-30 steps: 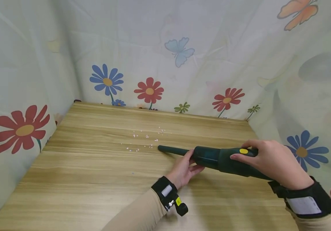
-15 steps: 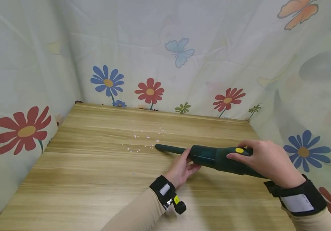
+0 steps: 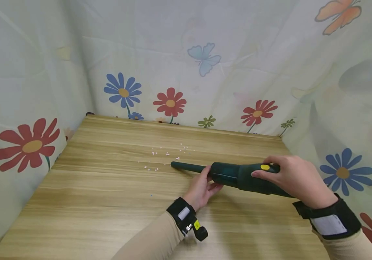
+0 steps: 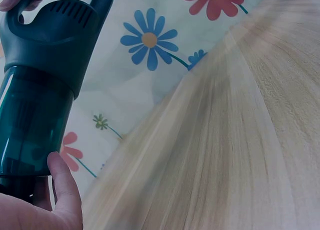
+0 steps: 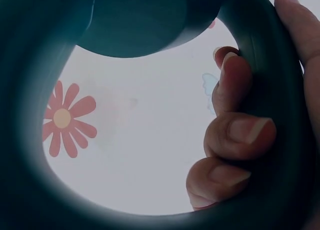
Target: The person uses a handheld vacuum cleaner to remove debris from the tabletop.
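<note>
Viewing from the head, I find the vacuum [image 3: 254, 180], nozzle [image 3: 188, 167] shifted leftward beside white specks [image 3: 167, 154] toward the desk's [image 3: 108, 202] back edge, seemingly within suction reach. Left wrist: left hand [image 4: 52, 207] grips the barrel [image 4: 35, 122]. Right wrist: right hand [image 5: 240, 135] grips the handle [image 5: 270, 73].

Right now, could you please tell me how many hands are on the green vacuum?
2: the left hand grips the green vacuum near its nozzle, and the right hand grips its handle. No other hand shows in any view.

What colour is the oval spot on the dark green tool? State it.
Yellow; the oval spot shows best in the head view.
</note>
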Tool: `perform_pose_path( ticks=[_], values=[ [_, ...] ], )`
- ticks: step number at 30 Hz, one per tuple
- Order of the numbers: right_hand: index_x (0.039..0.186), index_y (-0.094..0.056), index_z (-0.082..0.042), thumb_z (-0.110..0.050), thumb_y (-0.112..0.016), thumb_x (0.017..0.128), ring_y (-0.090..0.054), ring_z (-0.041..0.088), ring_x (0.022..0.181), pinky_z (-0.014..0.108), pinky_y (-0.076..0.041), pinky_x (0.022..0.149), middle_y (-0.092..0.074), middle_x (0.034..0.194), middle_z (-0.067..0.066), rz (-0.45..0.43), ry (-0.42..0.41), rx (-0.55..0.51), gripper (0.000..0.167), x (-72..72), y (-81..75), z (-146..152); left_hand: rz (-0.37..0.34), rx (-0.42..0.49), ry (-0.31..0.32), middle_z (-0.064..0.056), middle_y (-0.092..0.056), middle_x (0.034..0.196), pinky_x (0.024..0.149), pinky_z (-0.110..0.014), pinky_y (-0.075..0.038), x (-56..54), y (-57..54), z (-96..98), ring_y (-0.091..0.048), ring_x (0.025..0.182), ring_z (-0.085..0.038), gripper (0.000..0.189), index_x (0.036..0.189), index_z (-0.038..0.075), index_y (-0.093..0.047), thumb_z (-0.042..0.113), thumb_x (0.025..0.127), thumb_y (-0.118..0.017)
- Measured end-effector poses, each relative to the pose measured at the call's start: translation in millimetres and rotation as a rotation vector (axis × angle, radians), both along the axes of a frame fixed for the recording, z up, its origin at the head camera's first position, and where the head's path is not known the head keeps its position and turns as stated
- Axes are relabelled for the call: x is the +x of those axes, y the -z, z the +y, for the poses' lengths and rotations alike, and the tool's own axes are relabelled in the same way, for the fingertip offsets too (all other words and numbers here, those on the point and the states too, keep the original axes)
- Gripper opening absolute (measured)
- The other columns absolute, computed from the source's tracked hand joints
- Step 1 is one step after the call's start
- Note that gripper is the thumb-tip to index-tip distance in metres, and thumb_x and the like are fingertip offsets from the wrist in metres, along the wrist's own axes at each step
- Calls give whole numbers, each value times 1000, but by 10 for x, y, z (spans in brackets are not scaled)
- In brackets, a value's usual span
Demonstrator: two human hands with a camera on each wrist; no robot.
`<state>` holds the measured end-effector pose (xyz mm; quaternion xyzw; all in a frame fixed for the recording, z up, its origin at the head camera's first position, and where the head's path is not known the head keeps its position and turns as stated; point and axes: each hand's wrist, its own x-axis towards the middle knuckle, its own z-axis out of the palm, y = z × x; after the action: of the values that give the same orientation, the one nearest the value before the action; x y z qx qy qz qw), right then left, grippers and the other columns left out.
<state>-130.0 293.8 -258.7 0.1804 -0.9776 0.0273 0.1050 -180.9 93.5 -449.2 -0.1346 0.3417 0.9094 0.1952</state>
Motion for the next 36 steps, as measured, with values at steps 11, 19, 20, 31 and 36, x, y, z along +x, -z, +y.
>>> perform_pose_path(
  ticks=[11,19,20,31,36],
  values=[
    [94,-72,-14,-70,-65,75,-44,12,54,28,-33,44,-50,62,-6,-30,11,-12,60,-20,11,-58,5,-13,-27,-14,-62,112,85,-42,-54,-18,28,-38,-65,94,-30,46,121,6,-58,42,93,-61],
    [100,-73,-12,-71,-65,73,-45,13,55,28,-32,44,-51,63,-4,-45,-4,-6,66,-49,8,-120,0,-41,-78,-13,-60,107,82,-42,-55,-3,-9,-78,-65,91,-29,43,118,5,-58,41,94,-59],
    [100,-72,-11,-71,-66,73,-45,13,56,27,-33,45,-52,64,-4,-50,-3,-5,67,-50,8,-125,1,-44,-80,-13,-60,107,82,-42,-55,-2,-12,-84,-65,91,-29,43,118,5,-58,41,94,-58],
    [99,-72,-12,-72,-67,71,-47,13,58,28,-38,48,-57,69,-3,-43,-20,-9,67,-62,23,-129,-11,-44,-82,-13,-60,106,82,-42,-55,-26,8,-97,-64,92,-29,44,118,5,-57,41,94,-58],
    [98,-72,-12,-69,-70,71,-47,12,57,28,-38,47,-56,68,-4,-34,-38,-12,63,-83,45,-133,-16,-48,-91,-13,-60,106,82,-41,-55,-34,18,-109,-63,93,-29,45,118,5,-58,43,92,-59]
  ],
)
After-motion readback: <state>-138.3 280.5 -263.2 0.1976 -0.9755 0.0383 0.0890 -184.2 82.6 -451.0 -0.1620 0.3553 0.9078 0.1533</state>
